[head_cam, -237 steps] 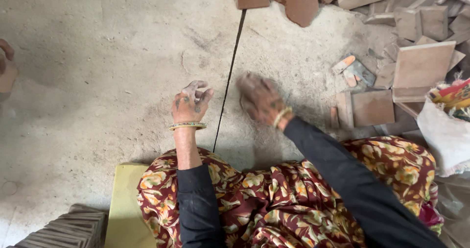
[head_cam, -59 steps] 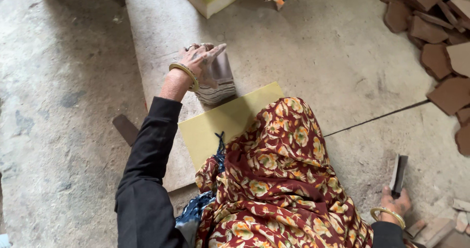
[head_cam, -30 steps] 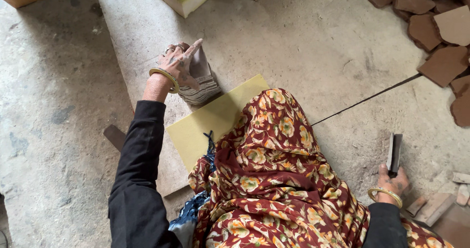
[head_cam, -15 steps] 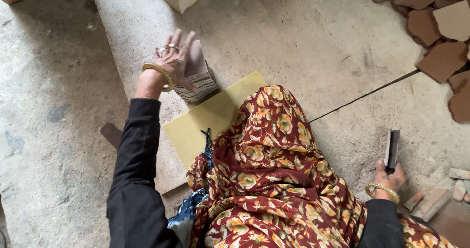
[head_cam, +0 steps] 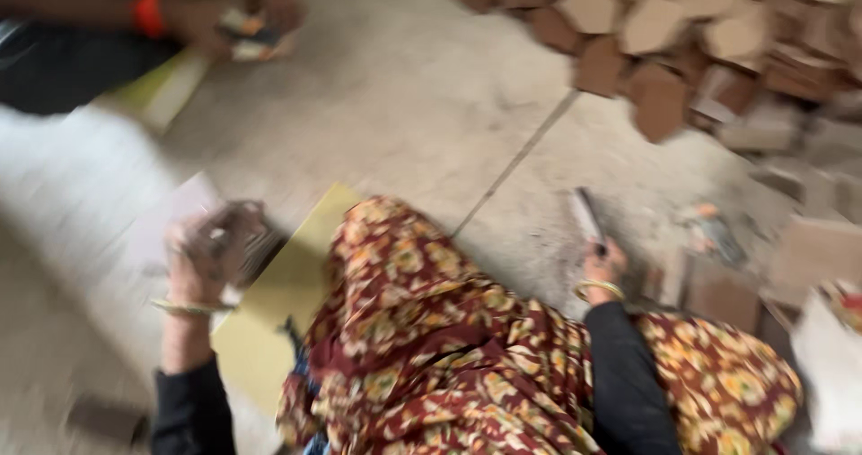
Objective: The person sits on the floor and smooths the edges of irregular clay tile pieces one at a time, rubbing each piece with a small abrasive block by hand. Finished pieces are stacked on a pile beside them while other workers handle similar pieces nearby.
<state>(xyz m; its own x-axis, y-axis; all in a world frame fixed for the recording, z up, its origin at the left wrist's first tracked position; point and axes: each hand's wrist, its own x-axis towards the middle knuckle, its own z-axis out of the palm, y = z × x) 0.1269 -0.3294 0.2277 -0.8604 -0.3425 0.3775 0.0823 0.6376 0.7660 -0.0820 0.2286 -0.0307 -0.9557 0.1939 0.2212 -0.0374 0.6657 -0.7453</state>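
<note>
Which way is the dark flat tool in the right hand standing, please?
Roughly upright: the tool rises from the right hand, its lower end in the grip.

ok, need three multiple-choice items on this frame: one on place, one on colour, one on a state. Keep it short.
1. Where does the pile of brown tile pieces lie?
A. top right of the floor
B. bottom left
C. on the yellow board

2. What colour is the flat board beside the left hand?
A. blue
B. yellow
C. black

3. What is the state of the right hand?
A. open and flat on the floor
B. closed around a thin dark tool
C. resting on the lap

Key: 1 A, the pieces heap along the upper right edge. 2 B, the board shows pale yellow by the patterned cloth. 3 B, the fingers wrap the tool's lower end; blur hides finer detail.
</note>
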